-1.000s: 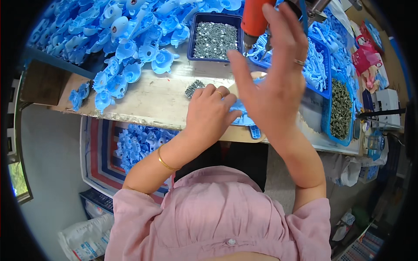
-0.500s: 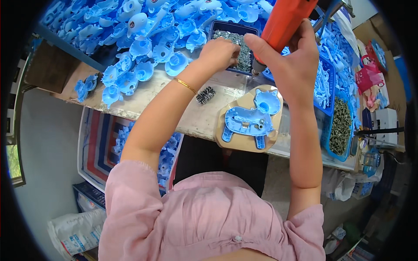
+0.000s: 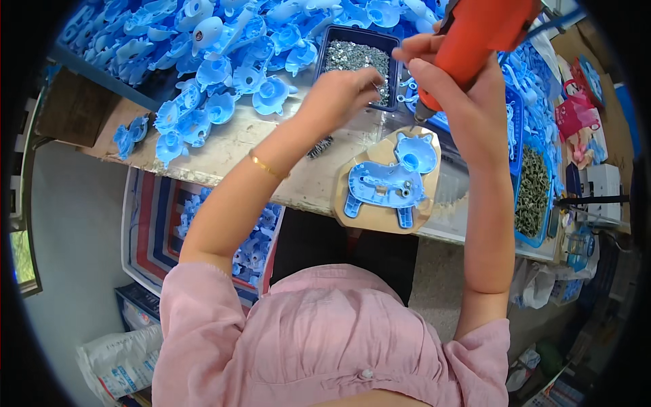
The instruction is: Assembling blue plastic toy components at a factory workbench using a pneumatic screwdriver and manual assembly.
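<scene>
My right hand point(image 3: 478, 102) is wrapped round a red electric screwdriver point(image 3: 468, 54), its bit pointing down over the back edge of a tan board point(image 3: 349, 210). On that board lies a blue plastic animal-shaped shell point(image 3: 373, 186) with two legs, its hollow side up. A round cup-like blue head piece point(image 3: 415, 156) sits at its upper right. My left hand point(image 3: 342, 98) hovers at the near edge of a dark blue bin point(image 3: 320, 64) of small metal screws point(image 3: 356, 57). Its fingers are drawn together; whatever is between them is too small to make out.
Blue plastic parts point(image 3: 224, 64) are heaped across the back of the bench. A dark bristly piece point(image 3: 320, 146) lies below my left wrist. At the right stands a blue basket point(image 3: 532, 234) of greenish metal pieces. Below the bench is a striped bag point(image 3: 152, 230) holding more blue parts.
My left hand has drawn back from the screws toward the bin's near edge. My right hand and the screwdriver have shifted right and slightly nearer, the bit now over the board's back edge.
</scene>
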### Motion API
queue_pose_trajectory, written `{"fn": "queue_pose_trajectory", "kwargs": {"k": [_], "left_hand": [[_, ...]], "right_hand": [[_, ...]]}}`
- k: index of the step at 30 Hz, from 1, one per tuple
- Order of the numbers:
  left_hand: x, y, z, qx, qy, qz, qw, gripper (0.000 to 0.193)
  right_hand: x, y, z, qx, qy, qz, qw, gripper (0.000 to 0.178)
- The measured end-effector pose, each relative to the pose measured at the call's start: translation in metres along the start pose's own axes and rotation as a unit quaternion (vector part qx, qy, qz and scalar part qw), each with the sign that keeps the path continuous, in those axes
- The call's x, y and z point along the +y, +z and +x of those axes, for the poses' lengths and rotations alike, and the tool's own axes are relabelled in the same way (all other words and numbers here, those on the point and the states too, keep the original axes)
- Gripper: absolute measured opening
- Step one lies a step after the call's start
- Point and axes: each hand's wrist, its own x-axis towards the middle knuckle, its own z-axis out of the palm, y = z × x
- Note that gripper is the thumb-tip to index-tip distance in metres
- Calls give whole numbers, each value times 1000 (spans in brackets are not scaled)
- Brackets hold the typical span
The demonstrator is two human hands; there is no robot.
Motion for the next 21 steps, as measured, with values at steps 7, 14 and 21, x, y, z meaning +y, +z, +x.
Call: {"fn": "queue_pose_trajectory", "kwargs": {"k": [7,14,21], "left_hand": [[55,0,-46,-31,58,-137,988,16],[67,-3,-57,-53,37,-66,996,24],[73,-9,-71,-84,-11,-78,993,38]], "right_hand": [[-10,17,-18,30,61,162,984,30],[-1,21,-30,44,53,179,981,25],[-3,25,-39,-5,65,150,986,25]]}}
